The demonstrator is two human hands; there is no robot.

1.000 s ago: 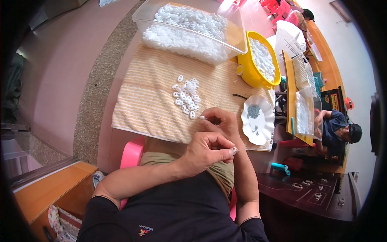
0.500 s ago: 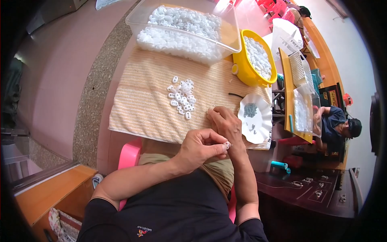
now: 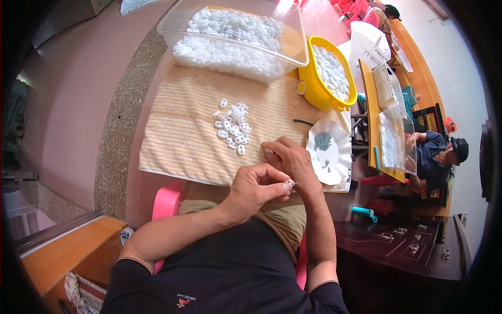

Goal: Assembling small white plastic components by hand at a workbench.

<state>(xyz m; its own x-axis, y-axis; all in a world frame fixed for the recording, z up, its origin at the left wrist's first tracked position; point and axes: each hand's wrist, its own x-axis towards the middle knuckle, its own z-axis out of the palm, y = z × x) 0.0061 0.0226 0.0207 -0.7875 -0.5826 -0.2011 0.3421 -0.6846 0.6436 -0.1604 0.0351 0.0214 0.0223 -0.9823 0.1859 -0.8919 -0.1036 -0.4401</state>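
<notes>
A small white plastic piece (image 3: 290,183) is pinched between the thumb and index finger of my left hand (image 3: 253,189), just over the towel's front edge. Close beside it, my right hand (image 3: 294,163) has its fingers curled over the striped towel (image 3: 180,123). Its thumb is hidden, and whatever it may hold does not show. Ahead of both hands lies a loose pile of white plastic pieces with small holes (image 3: 233,126). To the right is a white scalloped plate (image 3: 337,152) bearing small dark grey parts (image 3: 322,141).
At the back stand a clear plastic bin (image 3: 235,44) and a yellow basket (image 3: 308,86), both filled with white pieces. A short dark strip (image 3: 303,122) lies near the plate. Further right, another person (image 3: 436,152) works at a wooden table (image 3: 372,104).
My left hand has shifted slightly left and up with the white piece. My right hand has moved a little to the left. The pile looks the same.
</notes>
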